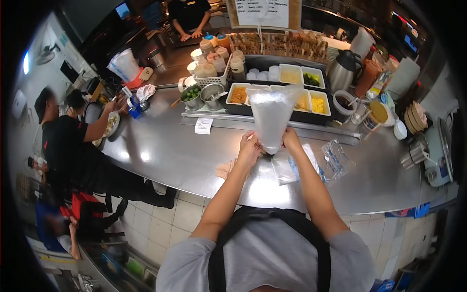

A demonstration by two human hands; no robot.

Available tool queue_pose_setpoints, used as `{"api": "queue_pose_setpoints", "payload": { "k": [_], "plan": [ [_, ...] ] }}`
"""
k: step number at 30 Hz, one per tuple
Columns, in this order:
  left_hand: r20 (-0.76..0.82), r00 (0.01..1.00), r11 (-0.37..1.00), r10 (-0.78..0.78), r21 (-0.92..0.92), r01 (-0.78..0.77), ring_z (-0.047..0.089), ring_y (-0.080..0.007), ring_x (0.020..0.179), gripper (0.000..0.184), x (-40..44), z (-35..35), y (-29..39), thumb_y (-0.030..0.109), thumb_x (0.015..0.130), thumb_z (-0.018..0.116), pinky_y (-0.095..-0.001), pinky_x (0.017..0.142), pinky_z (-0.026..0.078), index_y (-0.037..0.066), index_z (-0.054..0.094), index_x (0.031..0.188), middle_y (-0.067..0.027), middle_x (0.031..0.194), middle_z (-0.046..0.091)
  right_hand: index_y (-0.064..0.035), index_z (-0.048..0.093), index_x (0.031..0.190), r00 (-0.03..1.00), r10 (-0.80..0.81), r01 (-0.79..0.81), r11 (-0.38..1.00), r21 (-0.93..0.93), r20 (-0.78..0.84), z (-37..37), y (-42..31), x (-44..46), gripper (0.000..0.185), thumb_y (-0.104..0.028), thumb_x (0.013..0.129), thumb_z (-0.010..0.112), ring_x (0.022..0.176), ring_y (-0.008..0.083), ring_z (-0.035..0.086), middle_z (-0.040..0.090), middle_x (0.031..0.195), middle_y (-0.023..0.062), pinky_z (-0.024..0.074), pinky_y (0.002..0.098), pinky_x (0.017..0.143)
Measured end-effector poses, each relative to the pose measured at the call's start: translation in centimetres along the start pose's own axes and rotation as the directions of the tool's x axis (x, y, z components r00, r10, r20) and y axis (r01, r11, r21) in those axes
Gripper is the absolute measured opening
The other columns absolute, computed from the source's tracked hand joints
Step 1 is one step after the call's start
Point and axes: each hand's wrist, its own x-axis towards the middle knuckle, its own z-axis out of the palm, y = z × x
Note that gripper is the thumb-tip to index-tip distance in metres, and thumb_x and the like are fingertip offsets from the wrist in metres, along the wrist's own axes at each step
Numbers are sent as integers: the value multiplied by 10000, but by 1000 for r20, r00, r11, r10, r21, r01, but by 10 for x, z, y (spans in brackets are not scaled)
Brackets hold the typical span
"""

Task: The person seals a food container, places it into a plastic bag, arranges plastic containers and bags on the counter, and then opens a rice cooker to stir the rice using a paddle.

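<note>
A clear plastic bag [271, 117], puffed out and wide at its far end, is between my two hands over the steel counter. My left hand [249, 146] pinches its near left edge, with the thumb and fingers closed together. On the opposite side my right hand [291, 140] grips the near right edge; some of its fingers are hidden behind the plastic. Flat clear bags [286, 169] lie beneath my right forearm, and crumpled clear packaging [338, 159] is to their right. Beside my left wrist sits a tan cloth [225, 169].
Behind the bag stand food tubs [318, 103] in a dark holder. Metal pots [191, 97], squeeze bottles [218, 62] and a paper slip [203, 126] are left of it. A steel jug [344, 70] stands right. Co-workers are at the left [73, 131] and across the counter [190, 17].
</note>
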Motion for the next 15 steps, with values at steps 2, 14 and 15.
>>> {"api": "queue_pose_setpoints", "payload": {
  "k": [2,14,15],
  "plan": [
    [54,999,1000,2,-3,-2,466,-110,612,264,7,-13,-8,112,875,511,-252,577,420,89,372,1097,-34,717,486,14,557,817,997,-3,7,999,-43,81,-2,1,8,199,-157,847,460,454,168,536,546,596,83,427,285,391],
    [754,507,-271,418,636,-722,552,-272,767,268,-57,12,-68,181,756,614,-364,696,438,15,556,959,-146,862,554,-89,665,731,615,-784,454,269,-849,80,-85,57,-95,87,-153,674,682,1071,349,449,531,1087,131,332,435,906],
    [775,438,-402,457,618,-675,555,-293,756,268,-56,23,-70,180,726,636,-380,697,439,17,583,931,-152,853,566,-90,666,701,585,-803,536,278,-797,113,-87,48,-98,78,-140,651,698,1063,354,454,511,1134,133,322,441,919]
  ]
}}
